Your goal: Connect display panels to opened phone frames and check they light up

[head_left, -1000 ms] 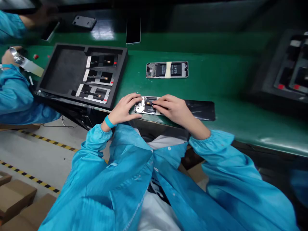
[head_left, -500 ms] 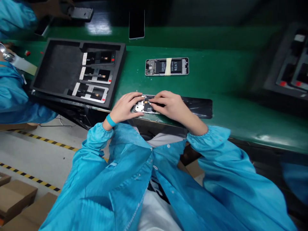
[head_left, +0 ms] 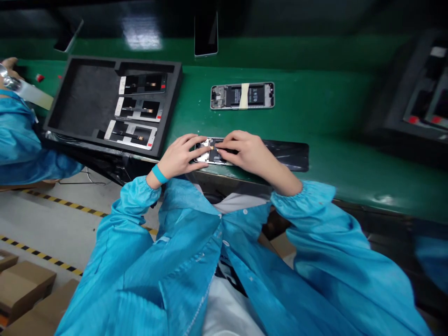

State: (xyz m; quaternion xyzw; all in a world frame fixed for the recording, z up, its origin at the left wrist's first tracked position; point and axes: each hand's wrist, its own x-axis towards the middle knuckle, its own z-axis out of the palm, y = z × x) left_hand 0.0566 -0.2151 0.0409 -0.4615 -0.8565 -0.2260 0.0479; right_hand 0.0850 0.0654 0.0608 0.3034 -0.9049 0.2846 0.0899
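Observation:
An opened phone (head_left: 203, 157), its circuit board and battery bared, lies on the green bench in front of me. My left hand (head_left: 180, 155), a blue band at its wrist, grips the phone's left end by its long edges, thumb at the near side. One left fingertip presses inside, beside a small gold-coloured ribbon cable (head_left: 212, 148). Over the battery, my right hand (head_left: 245, 150) pinches thumb and forefinger at that cable; its exact hold is partly hidden. A dark glossy panel (head_left: 289, 155) extends from beneath my right wrist.
Beyond my hands lies another opened phone (head_left: 259, 96) with a pale strip across its battery. A black foam tray (head_left: 87, 100) holds several screen assemblies (head_left: 131, 134). A dark-screened phone (head_left: 206, 37) lies farther back. At left is a co-worker's sleeve (head_left: 21, 140); another tray (head_left: 388, 93) stands right.
A finger of my left hand has moved from the phone's far edge onto the inside near the cable. My right hand stays almost still. A co-worker's hand and phone at top left have gone from view.

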